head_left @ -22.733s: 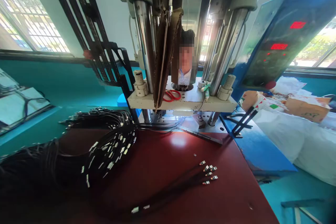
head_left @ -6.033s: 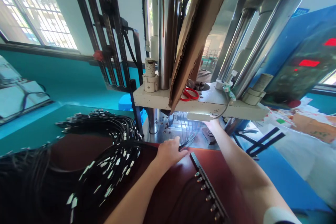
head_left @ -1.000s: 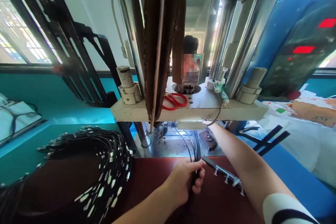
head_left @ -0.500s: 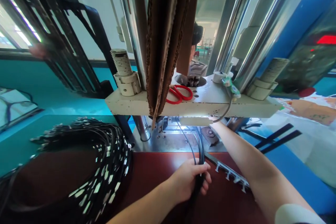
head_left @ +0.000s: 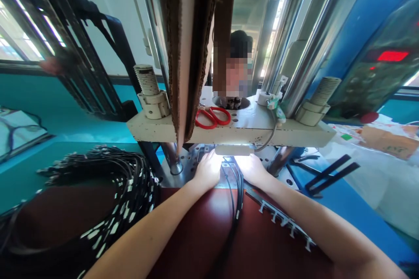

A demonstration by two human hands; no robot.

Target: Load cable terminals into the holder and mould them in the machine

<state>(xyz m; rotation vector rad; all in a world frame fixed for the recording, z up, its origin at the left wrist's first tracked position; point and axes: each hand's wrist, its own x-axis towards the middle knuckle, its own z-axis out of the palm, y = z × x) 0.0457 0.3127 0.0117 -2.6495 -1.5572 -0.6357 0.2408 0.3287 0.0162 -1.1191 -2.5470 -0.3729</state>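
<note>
Both of my hands reach under the cream press plate [head_left: 275, 134] into bright light. My left hand [head_left: 208, 171] is left of a bundle of black cables [head_left: 241, 192]; its fingers are hidden by the lamp bar and glare. On the bundle's other side, my right hand [head_left: 251, 170] comes in from the right, its fingertips likewise lost behind the white lamp bar [head_left: 234, 150]. The cables run from beneath the plate down over the dark red tabletop [head_left: 190, 226]. Whether either hand holds anything cannot be seen.
A large coil of black cables with pale tags [head_left: 131, 200] lies at left. Red-handled scissors [head_left: 212, 117] rest on the press plate beside hanging cardboard [head_left: 196, 52]. A toothed grey strip [head_left: 284, 222] lies near my right forearm. Metal columns [head_left: 172, 159] flank the work area. Another person is behind the press.
My left hand has let go of the cable bundle in front of the press and moved forward under the plate. My right hand has shifted left and now shows beside the cables.
</note>
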